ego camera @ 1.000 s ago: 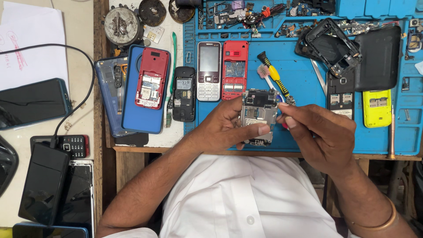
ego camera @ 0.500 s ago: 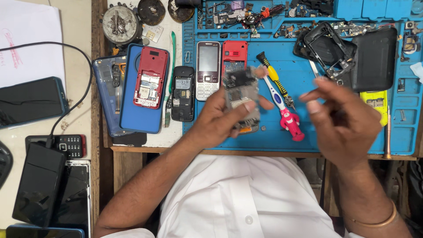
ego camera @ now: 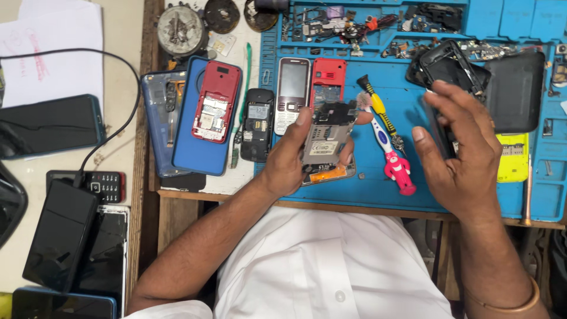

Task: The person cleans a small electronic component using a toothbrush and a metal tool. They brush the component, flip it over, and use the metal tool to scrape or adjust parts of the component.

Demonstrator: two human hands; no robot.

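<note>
**Asker:** Two hands are in view — what does each one hold?

**Describer:** Two bare hands work over a blue repair mat [ego camera: 366, 183] on a wooden surface [ego camera: 177, 195]. The left hand [ego camera: 289, 159] has its grip closed around an opened phone body [ego camera: 328, 139], thumb along the left edge, fingers behind it, raised just above the mat's near edge. The right hand [ego camera: 458, 147] holds nothing; its grip is wide, fingers spread, and the fingertips touch a black phone frame [ego camera: 452, 65] lying on the mat.

**Asker:** What lies between the hands?

**Describer:** One pink-handled brush [ego camera: 393, 156] and a yellow-and-black screwdriver [ego camera: 378, 109], side by side on the mat. To the left of the held phone stand a silver keypad phone [ego camera: 292, 88] and a red phone [ego camera: 328, 75]. A yellow phone part [ego camera: 514, 156] sits just right of the right hand.
</note>
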